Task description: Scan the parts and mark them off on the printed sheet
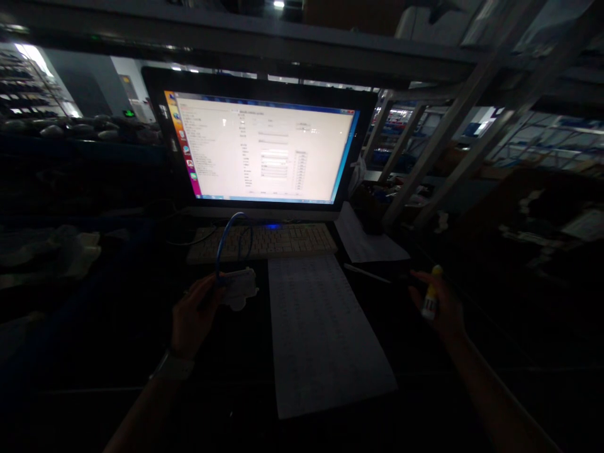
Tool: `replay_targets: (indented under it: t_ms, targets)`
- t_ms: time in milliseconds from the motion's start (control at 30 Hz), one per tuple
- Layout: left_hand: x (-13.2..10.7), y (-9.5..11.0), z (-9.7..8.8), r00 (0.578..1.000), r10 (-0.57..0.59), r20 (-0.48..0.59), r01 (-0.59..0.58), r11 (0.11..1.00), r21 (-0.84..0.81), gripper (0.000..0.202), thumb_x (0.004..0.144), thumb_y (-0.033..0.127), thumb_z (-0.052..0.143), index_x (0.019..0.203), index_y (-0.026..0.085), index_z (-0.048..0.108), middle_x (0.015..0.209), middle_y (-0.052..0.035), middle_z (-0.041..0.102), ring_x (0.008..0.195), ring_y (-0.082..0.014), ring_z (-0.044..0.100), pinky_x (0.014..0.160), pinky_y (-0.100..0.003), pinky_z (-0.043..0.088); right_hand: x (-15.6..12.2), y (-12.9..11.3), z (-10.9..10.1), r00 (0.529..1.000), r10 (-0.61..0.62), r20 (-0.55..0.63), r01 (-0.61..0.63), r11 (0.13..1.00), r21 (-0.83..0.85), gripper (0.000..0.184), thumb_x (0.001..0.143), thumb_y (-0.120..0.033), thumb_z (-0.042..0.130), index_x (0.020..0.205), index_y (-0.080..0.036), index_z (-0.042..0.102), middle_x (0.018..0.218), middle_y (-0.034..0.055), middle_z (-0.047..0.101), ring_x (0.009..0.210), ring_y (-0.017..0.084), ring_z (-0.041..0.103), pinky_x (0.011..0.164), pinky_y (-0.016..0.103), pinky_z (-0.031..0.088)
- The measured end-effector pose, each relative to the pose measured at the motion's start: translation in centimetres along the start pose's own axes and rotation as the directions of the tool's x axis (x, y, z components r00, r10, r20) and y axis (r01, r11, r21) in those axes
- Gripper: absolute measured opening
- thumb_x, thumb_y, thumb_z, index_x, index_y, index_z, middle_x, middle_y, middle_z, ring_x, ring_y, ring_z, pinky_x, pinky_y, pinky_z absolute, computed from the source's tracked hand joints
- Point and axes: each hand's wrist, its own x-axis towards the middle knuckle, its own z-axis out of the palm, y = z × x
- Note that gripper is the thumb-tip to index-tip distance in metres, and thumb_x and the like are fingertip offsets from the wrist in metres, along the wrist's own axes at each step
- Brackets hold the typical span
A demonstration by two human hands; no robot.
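The scene is very dark. My left hand (pixel 192 318) is closed around a small white device (pixel 238 288) with a blue cable (pixel 231 242) looping up from it, held just in front of the keyboard (pixel 283 240). My right hand (pixel 436 308) is out to the right, gripping a small white marker with a yellow cap (pixel 431 296). Between the two hands lies a long printed sheet of paper (pixel 321 333) on the dark desk.
A lit monitor (pixel 259 148) with a form window stands behind the keyboard. Another sheet (pixel 365 242) and a thin pen (pixel 368 274) lie to the right. Slanted metal rack struts (pixel 443 138) rise at right. Crumpled pale material (pixel 70 251) sits at left.
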Motion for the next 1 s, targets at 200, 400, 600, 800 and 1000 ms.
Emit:
replay_targets:
  t_ms: [200,400,600,800,1000]
  targets:
    - [0.08,0.12,-0.14,1.0,-0.014,0.011,0.014,1.0,0.012,0.025,0.088,0.038,0.054,0.099,0.02,0.068,0.104,-0.0052,0.072,0.093,-0.0198,0.069,0.081,-0.032,0.057,0.01,-0.13,-0.05,1.0,-0.004,-0.002,0.004,1.0,0.004,0.033,0.085,-0.04,0.057,0.113,-0.023,0.057,0.108,0.0101,0.069,0.099,0.029,0.066,0.086,0.047,0.054]
    - [0.04,0.31,-0.26,0.999,-0.005,0.033,0.005,1.0,0.003,0.024,0.089,0.035,0.054,0.102,0.02,0.067,0.106,-0.0054,0.071,0.095,-0.0199,0.068,0.084,-0.032,0.056,0.05,0.01,-0.06,1.0,-0.019,-0.003,0.019,1.0,0.001,0.032,0.086,-0.04,0.057,0.112,-0.022,0.057,0.108,0.0109,0.069,0.098,0.029,0.066,0.086,0.048,0.054]
    - [-0.06,0.01,-0.11,1.0,0.02,0.015,-0.02,1.0,0.004,0.024,0.089,0.036,0.055,0.102,0.02,0.066,0.106,-0.0058,0.071,0.095,-0.0191,0.068,0.083,-0.03,0.055,0.02,-0.17,-0.07,1.0,0.017,0.006,-0.017,1.0,0.023,0.032,0.085,-0.041,0.057,0.111,-0.022,0.057,0.108,0.0099,0.069,0.098,0.028,0.066,0.086,0.047,0.054]
    - [0.01,0.05,-0.04,1.0,0.016,0.01,-0.016,1.0,0.027,0.025,0.089,0.038,0.053,0.101,0.02,0.067,0.104,-0.005,0.072,0.094,-0.019,0.068,0.082,-0.03,0.056,0.02,-0.09,-0.04,1.0,-0.023,-0.015,0.023,0.999,0.022,0.031,0.086,-0.039,0.058,0.111,-0.022,0.056,0.107,0.0103,0.069,0.1,0.028,0.066,0.089,0.048,0.053]
    - [0.08,0.06,-0.07,0.997,0.08,-0.007,-0.08,0.996,0.026,0.023,0.09,0.034,0.054,0.102,0.019,0.067,0.104,-0.0052,0.072,0.092,-0.0179,0.069,0.08,-0.028,0.056,0.08,-0.27,-0.13,1.0,0.009,-0.004,-0.009,1.0,0.008,0.032,0.085,-0.041,0.057,0.111,-0.022,0.059,0.107,0.0097,0.069,0.099,0.028,0.066,0.088,0.046,0.053]
